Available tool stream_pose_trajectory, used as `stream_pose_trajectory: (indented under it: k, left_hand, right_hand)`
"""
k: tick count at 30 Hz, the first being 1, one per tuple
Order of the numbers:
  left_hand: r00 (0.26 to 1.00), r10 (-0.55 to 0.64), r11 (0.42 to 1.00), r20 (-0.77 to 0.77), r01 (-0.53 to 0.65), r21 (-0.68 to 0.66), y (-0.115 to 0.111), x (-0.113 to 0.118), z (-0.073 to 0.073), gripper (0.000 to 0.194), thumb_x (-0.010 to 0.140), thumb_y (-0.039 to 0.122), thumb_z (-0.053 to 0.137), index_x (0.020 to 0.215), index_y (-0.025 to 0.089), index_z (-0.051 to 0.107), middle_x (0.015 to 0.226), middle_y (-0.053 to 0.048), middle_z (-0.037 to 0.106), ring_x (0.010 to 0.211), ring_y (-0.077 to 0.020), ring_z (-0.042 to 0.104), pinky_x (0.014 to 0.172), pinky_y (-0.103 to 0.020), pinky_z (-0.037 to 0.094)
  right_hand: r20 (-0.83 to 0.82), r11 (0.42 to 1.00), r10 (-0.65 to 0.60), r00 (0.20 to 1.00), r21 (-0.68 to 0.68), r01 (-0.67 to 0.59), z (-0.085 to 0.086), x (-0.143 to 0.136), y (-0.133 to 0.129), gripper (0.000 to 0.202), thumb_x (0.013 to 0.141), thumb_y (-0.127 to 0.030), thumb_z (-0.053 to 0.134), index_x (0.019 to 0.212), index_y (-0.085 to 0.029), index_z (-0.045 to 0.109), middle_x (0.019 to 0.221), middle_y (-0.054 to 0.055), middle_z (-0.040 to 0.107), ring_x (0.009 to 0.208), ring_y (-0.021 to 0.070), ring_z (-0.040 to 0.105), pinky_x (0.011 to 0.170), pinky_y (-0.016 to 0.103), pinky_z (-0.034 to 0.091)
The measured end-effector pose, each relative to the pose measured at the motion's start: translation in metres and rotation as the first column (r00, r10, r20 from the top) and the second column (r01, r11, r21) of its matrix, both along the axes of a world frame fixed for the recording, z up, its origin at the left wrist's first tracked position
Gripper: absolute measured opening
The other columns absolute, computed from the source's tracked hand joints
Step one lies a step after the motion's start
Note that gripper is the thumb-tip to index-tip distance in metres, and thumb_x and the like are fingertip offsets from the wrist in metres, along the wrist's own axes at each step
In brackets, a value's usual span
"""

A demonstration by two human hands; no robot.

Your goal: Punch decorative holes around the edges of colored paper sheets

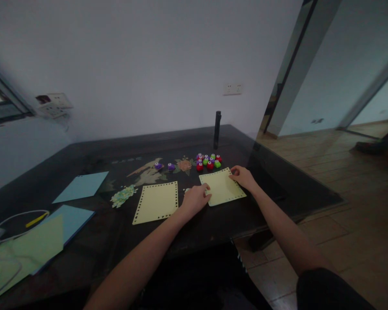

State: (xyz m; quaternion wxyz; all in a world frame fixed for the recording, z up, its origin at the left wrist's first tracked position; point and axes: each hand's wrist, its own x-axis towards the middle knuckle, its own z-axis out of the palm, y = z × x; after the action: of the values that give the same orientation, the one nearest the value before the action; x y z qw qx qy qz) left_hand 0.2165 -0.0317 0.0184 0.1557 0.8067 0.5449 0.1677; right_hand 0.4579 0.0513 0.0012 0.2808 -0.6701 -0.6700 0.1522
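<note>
My left hand is at the left edge of a pale yellow paper sheet, its fingers closed on that edge. At the sheet's upper right edge my right hand pinches the paper between thumb and fingers. Small dark holes or marks run along the sheet's borders. To the left of my left hand lies a second yellow sheet with a row of dark holes or marks around its edges. Just beyond the held sheet is a cluster of small red, green and purple pieces with white eye-like tops.
Two purple pieces sit apart on the dark table. A black cylinder stands upright behind. Leftward lie a blue sheet, green paper, a white cable and pale green-yellow bits, printed or loose I cannot tell.
</note>
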Motion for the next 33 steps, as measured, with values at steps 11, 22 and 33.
stream_pose_trajectory:
  k: [11, 22, 33]
  left_hand:
    - [0.984, -0.018, 0.993, 0.175, -0.003, 0.12, 0.005, -0.064, 0.046, 0.022, 0.084, 0.033, 0.049, 0.098, 0.021, 0.06, 0.076, -0.002, 0.066, 0.07, -0.0159, 0.06, 0.064, -0.025, 0.043]
    - [0.981, 0.196, 0.956, 0.006, -0.192, 0.22, 0.021, -0.214, 0.004, 0.027, 0.079, 0.03, 0.054, 0.102, 0.018, 0.061, 0.105, -0.01, 0.061, 0.102, -0.0229, 0.056, 0.091, -0.036, 0.042]
    - [0.953, 0.217, 0.971, -0.212, -0.188, 0.151, 0.018, -0.209, -0.005, 0.048, 0.07, 0.048, 0.064, 0.108, 0.019, 0.062, 0.115, -0.013, 0.059, 0.104, -0.0286, 0.054, 0.09, -0.036, 0.039]
  right_hand:
    - [-0.075, 0.986, 0.06, 0.995, 0.161, -0.047, 0.019, -0.01, -0.008, 0.02, 0.071, -0.028, 0.062, 0.087, -0.017, 0.066, 0.067, 0.001, 0.056, 0.062, 0.0143, 0.051, 0.058, 0.026, 0.037]
    - [0.049, 0.786, 0.612, 0.789, 0.066, -0.614, 0.038, -0.161, -0.025, 0.02, 0.076, -0.027, 0.065, 0.093, -0.016, 0.068, 0.083, 0.006, 0.066, 0.075, 0.017, 0.059, 0.066, 0.026, 0.042]
    - [0.384, 0.808, 0.541, 0.749, 0.01, -0.589, 0.012, -0.208, -0.011, 0.037, 0.075, -0.042, 0.066, 0.105, -0.02, 0.064, 0.11, 0.012, 0.056, 0.105, 0.0278, 0.053, 0.077, 0.033, 0.045]
